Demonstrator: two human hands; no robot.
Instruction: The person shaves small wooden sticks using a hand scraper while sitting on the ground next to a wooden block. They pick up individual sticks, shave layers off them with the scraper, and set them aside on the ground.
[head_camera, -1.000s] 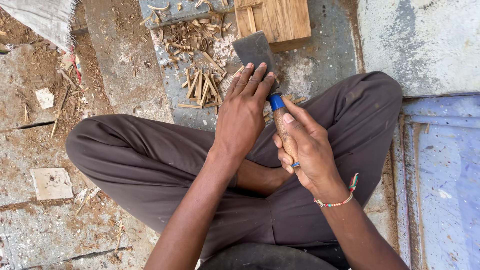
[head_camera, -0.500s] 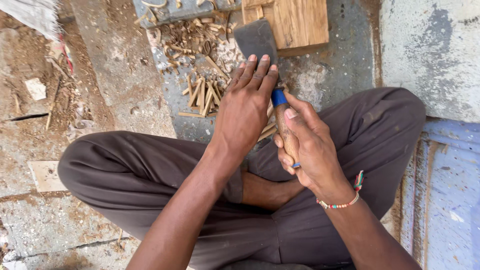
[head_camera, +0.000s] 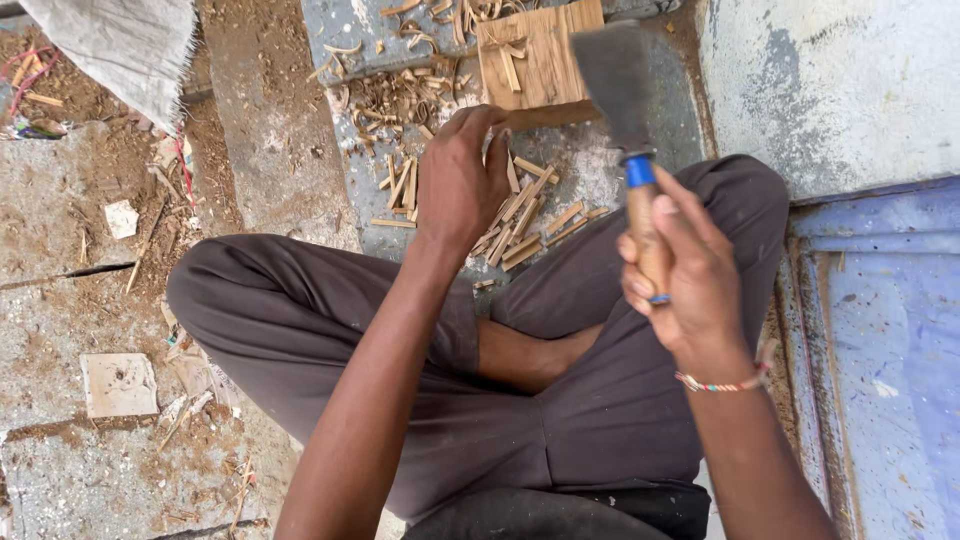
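Note:
I sit cross-legged on the ground. My right hand (head_camera: 690, 270) grips the wooden handle of a cleaver (head_camera: 618, 85), whose flat dark blade is raised and points away from me, next to a wooden block (head_camera: 545, 60). My left hand (head_camera: 462, 180) reaches forward over a pile of thin wooden sticks (head_camera: 530, 225) in front of my legs. Its fingers curl down at the near edge of the block, and I cannot tell what they pinch.
Wood shavings (head_camera: 395, 100) litter the grey slab ahead. A cloth sack (head_camera: 115, 45) lies at the top left. Broken stone pieces (head_camera: 118, 383) sit on the dirt at left. A blue painted surface (head_camera: 880, 340) runs along the right.
The right hand lifted the cleaver up and to the right, away from the left hand. The left hand moved forward toward the block, uncovering the stick pile.

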